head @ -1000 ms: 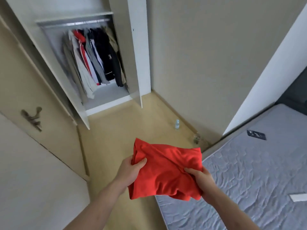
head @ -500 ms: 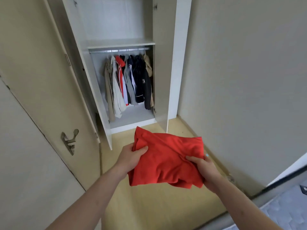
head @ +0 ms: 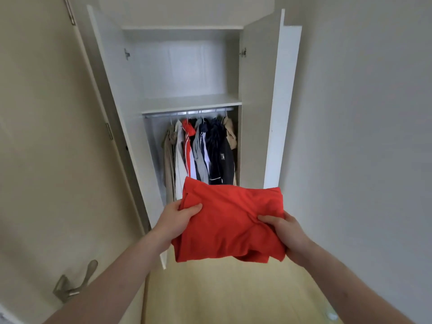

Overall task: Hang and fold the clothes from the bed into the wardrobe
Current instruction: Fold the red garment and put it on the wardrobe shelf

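Observation:
A folded red garment (head: pixel 230 222) is held flat in front of me at chest height. My left hand (head: pixel 177 219) grips its left edge, thumb on top. My right hand (head: pixel 284 232) grips its lower right edge. Straight ahead stands the white wardrobe (head: pixel 253 101) with both doors swung open. Its upper shelf (head: pixel 189 101) is bare. Below the shelf, several jackets and shirts (head: pixel 201 150) hang on a rail; the red garment hides their lower ends.
A beige room door with a metal lever handle (head: pixel 74 282) fills the left side. The wardrobe's right door (head: pixel 281 101) juts out toward me beside a plain grey wall. Light wooden floor (head: pixel 233 293) lies below my hands.
I have turned away from the bed and come closer to the wardrobe, which now sits centred and larger. The bed has left the view. Both hands keep the same grip on the red garment.

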